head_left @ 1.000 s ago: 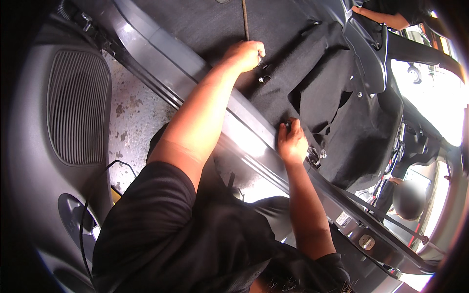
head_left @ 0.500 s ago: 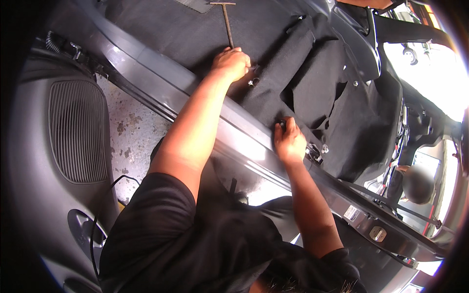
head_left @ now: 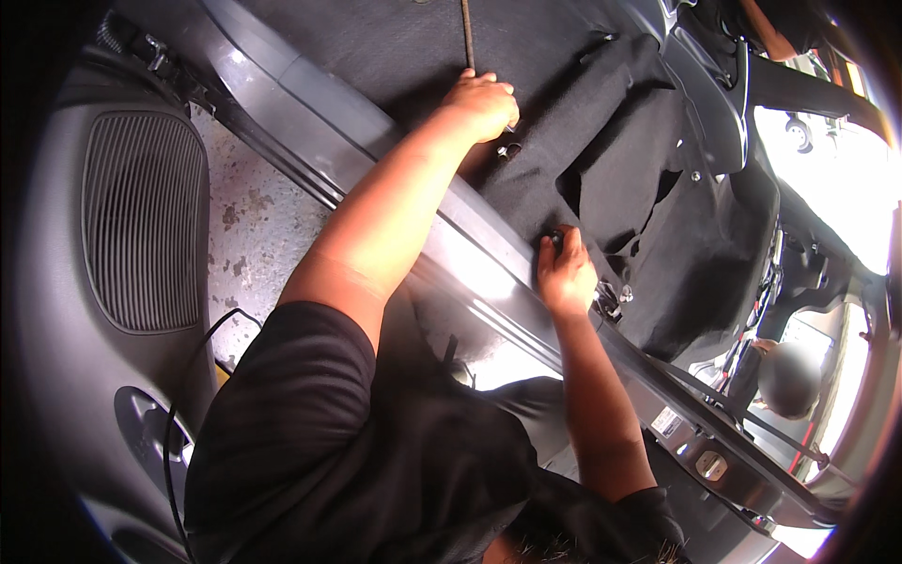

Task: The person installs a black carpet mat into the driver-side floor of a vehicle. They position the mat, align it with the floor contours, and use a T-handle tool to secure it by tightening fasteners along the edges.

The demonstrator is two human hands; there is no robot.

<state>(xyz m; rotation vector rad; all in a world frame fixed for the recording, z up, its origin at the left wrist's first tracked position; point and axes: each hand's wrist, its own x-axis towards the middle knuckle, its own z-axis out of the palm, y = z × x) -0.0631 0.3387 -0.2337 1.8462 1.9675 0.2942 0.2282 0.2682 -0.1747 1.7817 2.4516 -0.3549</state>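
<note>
I lean into a car's open door over the black floor carpet [head_left: 601, 141]. My left hand [head_left: 484, 101] is closed around a thin metal rod tool [head_left: 465, 33] that stands on the carpet and runs out of the top of the view. A small metal fastener [head_left: 507, 150] sits just below that hand. My right hand [head_left: 566, 274] rests at the carpet's edge by the grey door sill [head_left: 470, 273], fingertips pinched on a small black part [head_left: 555, 239].
The grey door panel with a ribbed speaker grille [head_left: 141, 216] fills the left side. Stained concrete floor [head_left: 254, 235] shows below the sill. Another person [head_left: 787, 378] is outside the far side of the car. A black cable [head_left: 202, 348] hangs by my shoulder.
The view has shifted a little, and the rod's T-shaped top has left the frame. My left hand still grips the rod. My right hand stays at the carpet edge.
</note>
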